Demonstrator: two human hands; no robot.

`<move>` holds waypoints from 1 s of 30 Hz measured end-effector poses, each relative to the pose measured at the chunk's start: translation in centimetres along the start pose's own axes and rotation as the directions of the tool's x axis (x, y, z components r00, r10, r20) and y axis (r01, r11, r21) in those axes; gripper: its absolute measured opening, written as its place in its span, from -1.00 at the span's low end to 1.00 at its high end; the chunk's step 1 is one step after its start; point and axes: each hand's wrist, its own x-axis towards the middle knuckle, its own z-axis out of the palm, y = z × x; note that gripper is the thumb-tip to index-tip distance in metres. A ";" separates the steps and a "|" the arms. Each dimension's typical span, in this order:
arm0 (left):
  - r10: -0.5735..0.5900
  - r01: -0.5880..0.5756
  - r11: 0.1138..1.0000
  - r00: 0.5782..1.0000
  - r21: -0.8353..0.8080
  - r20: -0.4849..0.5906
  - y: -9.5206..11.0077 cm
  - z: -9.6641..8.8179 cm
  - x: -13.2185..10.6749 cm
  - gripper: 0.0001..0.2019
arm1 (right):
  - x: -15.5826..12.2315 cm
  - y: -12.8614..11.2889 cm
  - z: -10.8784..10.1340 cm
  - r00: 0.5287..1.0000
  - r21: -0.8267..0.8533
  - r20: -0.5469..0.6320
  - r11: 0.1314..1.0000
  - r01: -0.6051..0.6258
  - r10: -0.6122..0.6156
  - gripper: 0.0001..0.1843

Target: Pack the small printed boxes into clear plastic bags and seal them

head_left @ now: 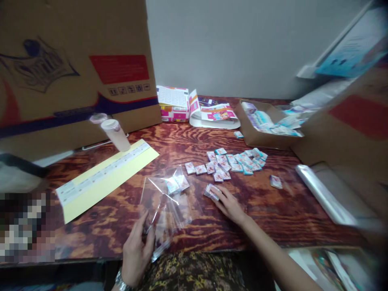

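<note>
My left hand (138,246) sits at the table's near edge, fingers pinched on the lower end of a clear plastic bag (165,202) that lies on the wood. Two small packets (177,184) show through the bag's far end. My right hand (228,204) rests flat on the table to the right, its fingertips closed on one small wrapped packet (211,191). Just beyond it lies a loose cluster of several small pink, white and teal packets (230,161). A single packet (275,182) lies apart to the right.
A yellow sheet with a white label strip (103,178) lies at the left, with a plastic bottle (117,135) behind it. A big cardboard box (72,64) stands at back left. An open carton of packets (263,125), printed leaflets (212,113) and a clear sleeve stack (324,194) lie right.
</note>
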 end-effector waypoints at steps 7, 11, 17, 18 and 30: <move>-0.133 0.133 0.991 0.991 -0.009 -0.019 0.5 0.1 0.3 -0.57 | 1.2 -8.4 -3.3 0.989 0.143 0.130 0.988 0.054 -0.073 -0.44; -0.060 0.060 0.998 0.997 0.011 -0.058 0.5 0.4 0.7 -0.59 | 2.9 -13.2 -1.8 0.923 0.193 0.362 0.979 0.060 -0.128 -0.44; 0.120 -0.110 0.991 0.985 0.083 -0.127 0.5 0.4 1.0 -0.61 | 6.1 -15.5 0.1 0.878 -0.046 0.479 0.998 0.031 -0.005 -0.47; 0.143 -0.132 0.987 0.981 0.090 -0.128 0.4 0.4 1.0 -0.59 | 6.6 -15.7 0.1 0.881 -0.078 0.473 0.996 0.031 0.010 -0.47; 0.047 -0.045 0.998 0.998 0.053 -0.048 0.8 1.3 0.5 -0.45 | 7.1 -16.6 4.5 0.998 0.210 0.028 0.976 -0.058 0.053 -0.42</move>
